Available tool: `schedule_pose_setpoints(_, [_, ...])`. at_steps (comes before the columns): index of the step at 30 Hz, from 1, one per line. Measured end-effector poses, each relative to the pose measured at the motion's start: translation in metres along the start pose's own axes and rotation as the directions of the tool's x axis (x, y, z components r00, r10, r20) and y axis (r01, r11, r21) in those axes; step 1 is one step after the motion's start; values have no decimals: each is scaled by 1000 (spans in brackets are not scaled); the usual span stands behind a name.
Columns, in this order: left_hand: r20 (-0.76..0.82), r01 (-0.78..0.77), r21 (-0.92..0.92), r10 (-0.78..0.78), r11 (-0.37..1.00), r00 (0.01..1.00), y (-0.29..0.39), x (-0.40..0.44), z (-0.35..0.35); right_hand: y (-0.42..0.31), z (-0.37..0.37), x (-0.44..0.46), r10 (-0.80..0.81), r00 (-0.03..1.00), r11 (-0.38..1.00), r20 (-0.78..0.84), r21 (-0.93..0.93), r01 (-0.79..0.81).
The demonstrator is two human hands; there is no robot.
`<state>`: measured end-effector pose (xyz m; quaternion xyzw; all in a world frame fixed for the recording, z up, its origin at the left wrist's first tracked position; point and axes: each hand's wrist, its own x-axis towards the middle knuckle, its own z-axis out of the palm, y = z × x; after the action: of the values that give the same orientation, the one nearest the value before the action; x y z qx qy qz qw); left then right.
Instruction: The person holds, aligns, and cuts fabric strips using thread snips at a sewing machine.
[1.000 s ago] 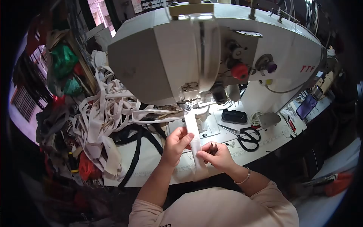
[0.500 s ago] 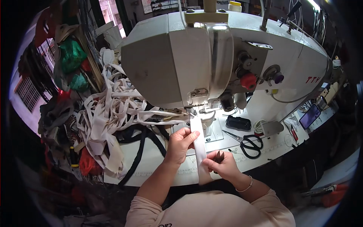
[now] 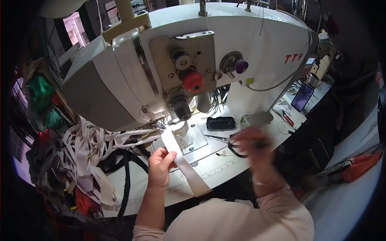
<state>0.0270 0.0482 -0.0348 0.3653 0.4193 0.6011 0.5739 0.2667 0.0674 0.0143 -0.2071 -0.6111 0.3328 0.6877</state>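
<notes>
A white fabric strip (image 3: 185, 168) runs from under the needle area of the sewing machine (image 3: 245, 44) down past the table's front edge. My left hand (image 3: 161, 162) pinches the strip between thumb and fingers, a short way below the needle. Over the right part of the table, my right hand (image 3: 255, 146) is smeared by motion, with a dark shape in it that is too blurred to name. Behind that hand lie black-handled scissors (image 3: 220, 138), their handles partly covered by it.
White strips (image 3: 86, 154) pile up on the left, with a black strip (image 3: 126, 180) beside them. A black tray (image 3: 220, 123) sits behind the scissors. Further right are a phone (image 3: 302, 97) and a red-handled tool (image 3: 288, 119). A ruler scale (image 3: 219, 168) runs along the table front.
My right hand has left the strip and swung right, over the scissors; it held small dark snips before. My left hand keeps its pinch on the strip. The view has turned right.
</notes>
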Motion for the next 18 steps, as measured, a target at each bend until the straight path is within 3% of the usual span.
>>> schedule_pose_setpoints(1, [0, 8, 2, -8, 1000, 1000, -1, -2, 0, -38, -17, 5, 177, 956, 981, -234, 115, -154])
schedule_pose_setpoints(2, [-3, 6, -7, -6, 1000, 1000, -1, -3, -2, -55, -35, 17, -314, 939, 917, -138, -300, 262])
schedule_pose_setpoints(3, [-6, 5, -15, -5, 1000, 1000, -1, -4, -3, -77, -43, 30, -543, 830, 819, -127, -297, 491])
schedule_pose_setpoints(4, [-7, 3, -25, -3, 1000, 1000, -1, -5, -4, -97, -50, 38, -651, 738, 758, -179, -190, 623])
schedule_pose_setpoints(5, [-6, 0, -37, 0, 999, 1000, -1, -5, -4, -130, -58, 46, -647, 741, 762, -180, -191, 619])
schedule_pose_setpoints(6, [-7, 6, -36, -6, 999, 1000, -1, -6, -5, -165, -65, 54, -611, 753, 767, 245, -52, 639])
schedule_pose_setpoints(7, [-8, 3, -43, -3, 999, 1000, -2, -6, -5, -181, -68, 58, -509, 591, 796, 626, 81, 599])
schedule_pose_setpoints(9, [-5, -1, -55, 1, 998, 1000, -3, -6, -5, -179, -68, 62, -532, 559, 792, 635, 141, 594])
schedule_pose_setpoints(18, [31, 22, -67, -20, 997, 999, -5, -6, -4, -142, -63, 99, -798, 180, 588, 575, 677, 443])
